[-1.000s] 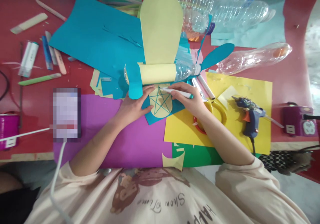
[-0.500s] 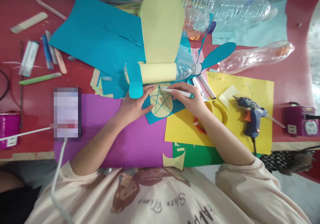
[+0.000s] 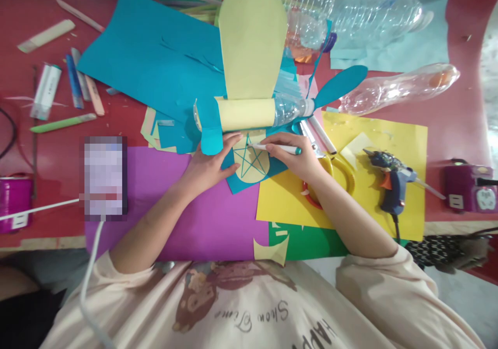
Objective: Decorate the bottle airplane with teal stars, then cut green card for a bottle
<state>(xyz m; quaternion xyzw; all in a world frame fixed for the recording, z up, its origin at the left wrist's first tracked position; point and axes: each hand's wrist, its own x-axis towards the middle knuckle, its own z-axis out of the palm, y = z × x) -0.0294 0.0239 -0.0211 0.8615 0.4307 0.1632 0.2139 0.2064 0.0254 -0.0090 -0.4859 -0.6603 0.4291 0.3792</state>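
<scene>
A plastic bottle (image 3: 287,111) wrapped in pale yellow paper lies sideways, with a large rounded yellow paper wing (image 3: 252,38) standing out at the far side. On the near side a smaller yellow wing (image 3: 243,171) bears a star outlined in teal. My right hand (image 3: 298,157) is closed round a white marker (image 3: 280,148), its tip on the star's upper part. Fingers apart, my left hand (image 3: 210,167) rests at the small wing's left edge, beside the bottle. A blue paper strip (image 3: 211,136) wraps the bottle's left end; a blue paper blade (image 3: 342,85) sits at its cap.
A glue gun (image 3: 392,183) and yellow-handled scissors (image 3: 344,175) lie on yellow card (image 3: 373,224) at right. Several markers (image 3: 46,89) lie at left, near a phone (image 3: 103,178) with a cable. Clear bottles (image 3: 373,17) fill the back right. Purple card (image 3: 218,224) lies in front.
The marker tip has shifted slightly down from near the star's top point, and my right hand has moved a little with it. My left hand stays put.
</scene>
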